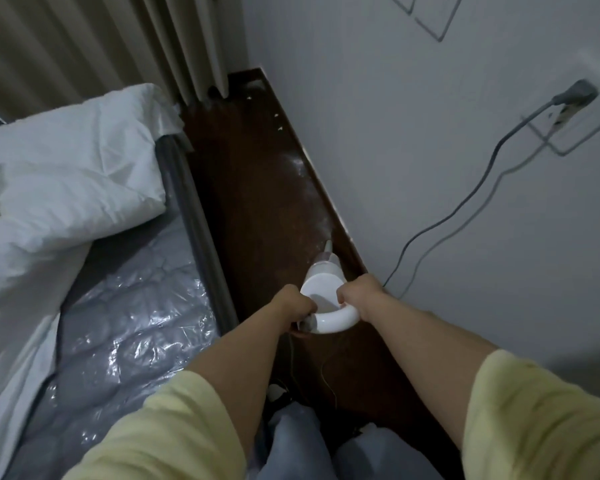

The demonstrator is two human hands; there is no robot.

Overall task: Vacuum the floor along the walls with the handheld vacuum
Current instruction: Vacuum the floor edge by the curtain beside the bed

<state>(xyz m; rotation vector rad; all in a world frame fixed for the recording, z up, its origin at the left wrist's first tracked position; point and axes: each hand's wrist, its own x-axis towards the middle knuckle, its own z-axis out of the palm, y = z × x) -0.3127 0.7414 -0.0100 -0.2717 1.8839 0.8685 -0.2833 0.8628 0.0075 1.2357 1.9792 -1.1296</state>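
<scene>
Nearest, at six o'clock, two forearms in pale yellow sleeves point(174, 424) reach forward over knees in light blue trousers. The left hand point(291, 303) is curled tight around the rear left of the vacuum's loop handle, where a small stub or cord end sits, and the right hand point(361, 294) is wrapped round the right side of the same white ring, so both are gripping the one tool. The handheld vacuum point(323, 289) sits just past centre, angled toward one o'clock, its narrow nozzle point(328, 245) touching or nearly touching the dark wooden floor point(257, 188) right beside the foot of the wall point(413, 116). Judging by its small plastic body it should be light and rigid, easy to steer with one hand, though the smooth glossy handle could slip in a damp palm; the loop is the natural place to hold it, and the thin nozzle looks like the part to keep from knocking against the skirting. A grey cable point(465, 209) hangs down the wall at three o'clock from a plug point(574, 93) at two o'clock, ending close by the right wrist, where it could snag. At nine o'clock a mattress in plastic wrap point(125, 306) carries a white duvet point(66, 174). Farther on, pale dust point(300, 168) and white crumbs lie along the wall edge toward twelve o'clock, up to the curtain point(118, 39).
</scene>
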